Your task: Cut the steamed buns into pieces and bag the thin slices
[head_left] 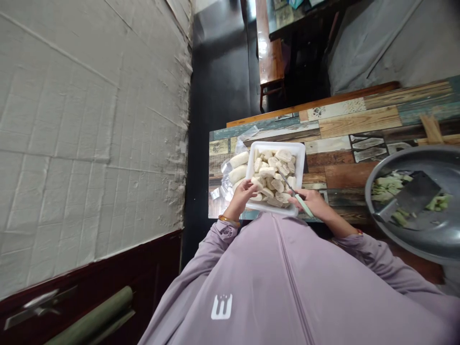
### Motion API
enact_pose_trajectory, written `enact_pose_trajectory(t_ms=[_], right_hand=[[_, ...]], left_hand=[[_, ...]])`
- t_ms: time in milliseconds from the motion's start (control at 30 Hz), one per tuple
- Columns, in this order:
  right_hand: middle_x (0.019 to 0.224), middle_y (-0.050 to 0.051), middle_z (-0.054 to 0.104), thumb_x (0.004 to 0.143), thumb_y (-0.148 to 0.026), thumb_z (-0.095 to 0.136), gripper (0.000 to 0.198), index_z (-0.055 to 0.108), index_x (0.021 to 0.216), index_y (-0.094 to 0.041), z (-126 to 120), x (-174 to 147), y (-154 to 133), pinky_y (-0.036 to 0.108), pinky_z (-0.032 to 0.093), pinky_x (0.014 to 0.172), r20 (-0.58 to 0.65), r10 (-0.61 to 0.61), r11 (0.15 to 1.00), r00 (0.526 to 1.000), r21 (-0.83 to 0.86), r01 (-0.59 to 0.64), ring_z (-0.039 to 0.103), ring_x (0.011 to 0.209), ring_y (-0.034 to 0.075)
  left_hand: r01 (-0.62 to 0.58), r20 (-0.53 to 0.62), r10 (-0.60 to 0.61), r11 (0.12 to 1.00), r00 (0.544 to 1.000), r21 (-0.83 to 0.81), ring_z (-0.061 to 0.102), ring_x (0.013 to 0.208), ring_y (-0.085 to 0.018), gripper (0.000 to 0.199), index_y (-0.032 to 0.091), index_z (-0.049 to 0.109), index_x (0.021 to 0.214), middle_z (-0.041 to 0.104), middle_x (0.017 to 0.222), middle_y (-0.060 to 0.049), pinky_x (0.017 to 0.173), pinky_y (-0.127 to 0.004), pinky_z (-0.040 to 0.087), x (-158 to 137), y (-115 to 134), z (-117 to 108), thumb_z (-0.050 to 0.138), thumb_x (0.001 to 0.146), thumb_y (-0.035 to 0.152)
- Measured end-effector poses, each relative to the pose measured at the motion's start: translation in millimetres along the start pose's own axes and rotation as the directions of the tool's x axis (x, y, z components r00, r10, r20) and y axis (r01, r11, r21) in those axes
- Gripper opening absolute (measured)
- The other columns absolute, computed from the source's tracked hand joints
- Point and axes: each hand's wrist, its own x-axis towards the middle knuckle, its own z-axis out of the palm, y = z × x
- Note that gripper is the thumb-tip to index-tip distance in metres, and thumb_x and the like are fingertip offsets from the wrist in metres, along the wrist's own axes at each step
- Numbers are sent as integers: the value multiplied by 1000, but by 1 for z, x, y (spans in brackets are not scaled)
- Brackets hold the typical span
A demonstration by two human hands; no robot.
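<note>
A white tray [302,158] at the table's near edge is heaped with pale, spongy-looking slices [266,171]. My left hand [244,192] reaches over its left rim, fingers curled around a pale slice at the edge of the heap. At the tray's right side my right hand [312,202] is closed on a small knife [304,205] with a mint-green handle. The knife's thin blade slants up and left over the slices. Left of the tray, whole pale rolls [238,165] lie on clear plastic wrapping [225,186].
A large metal basin [381,165] stands at the right, holding a broad cleaver [413,194] and chopped green vegetables [386,187]. The table [345,175] has a wood-plank pattern. A white-covered wall [143,120] rises at the left. A wooden bench [271,62] stands beyond the table.
</note>
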Motion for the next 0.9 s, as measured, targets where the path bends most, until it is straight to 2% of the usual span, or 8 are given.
enact_pose_trajectory(t_ms=[133,233,367,467,600,733,833,900], right_hand=[[57,-2,57,75,-48,74,50,73,110,-12,8,0,-5,26,43,51,6,-1,1000,1000,19,1,49,50,12],[55,-3,56,73,-48,75,51,72,112,-14,14,2,-7,25,42,50,-7,33,999,999,40,-32,49,49,12],[54,-4,57,71,-50,77,60,71,118,-14,21,2,-10,25,43,48,7,98,994,995,37,-98,53,47,13],[54,-3,60,70,-51,77,67,68,125,-13,28,1,-12,25,45,48,39,129,992,991,-4,-129,57,46,15],[57,-2,62,71,-54,76,68,68,126,-15,43,-1,-14,26,48,50,22,159,986,987,-46,-158,59,48,16],[63,0,66,75,-56,70,59,72,119,-16,55,-5,-13,28,50,56,-17,94,987,995,-127,-95,63,56,18],[69,3,69,78,-55,69,49,75,108,-17,58,-10,-15,29,50,63,-33,-38,972,999,-231,29,66,64,20],[69,2,69,80,-53,68,45,75,106,-18,60,-14,-18,29,49,63,-33,-64,967,997,-248,54,66,64,20]], left_hand=[[-7,12,7,1000,1000,0,68,84,-16,46,15,65,110,70,102,-10,73,-27,52,10,-3,-5,81,74,38],[32,-112,-39,997,993,-65,68,79,-16,42,13,65,106,70,94,-10,71,-27,53,14,-11,-25,80,75,38],[30,-299,-58,995,952,-96,66,72,-13,36,15,60,96,68,86,-7,70,-28,53,20,-25,-66,76,78,42],[48,-398,-65,997,915,-52,63,65,-12,32,15,58,88,65,79,-6,66,-28,52,29,-37,-94,73,78,42],[74,-461,-24,993,887,92,63,66,-14,29,15,59,86,64,75,-6,66,-29,52,52,-48,-114,69,79,41],[63,-442,110,931,890,359,66,89,-22,23,15,63,93,68,90,-9,82,-35,52,85,-45,-122,67,79,33],[32,-345,210,815,915,579,57,116,-30,27,14,65,100,67,110,-14,101,-41,43,108,-37,-125,67,76,25],[4,-250,236,720,939,694,53,123,-33,32,12,65,104,65,115,-17,107,-42,38,121,-33,-124,68,74,24]])
